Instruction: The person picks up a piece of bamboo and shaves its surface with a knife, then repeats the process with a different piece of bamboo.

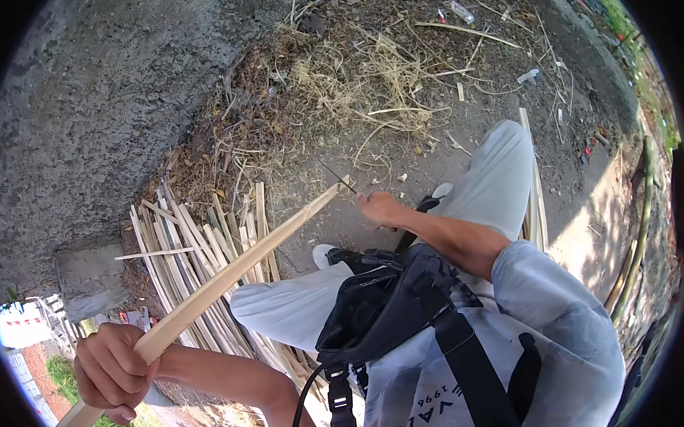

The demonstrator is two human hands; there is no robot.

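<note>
My left hand is wrapped round the lower part of a long, pale wooden strip, whose end runs out of view behind the fist. The strip slants up across my left leg to a tip near my right hand. That hand is closed on a knife, its thin dark blade crossing the strip's far end. The knife's handle is hidden inside the fingers.
A pile of split strips lies on the ground left of my leg. Curly shavings cover the dirt ahead, beside a rough grey concrete wall. A black bag hangs at my waist. More strips lie beyond my right knee.
</note>
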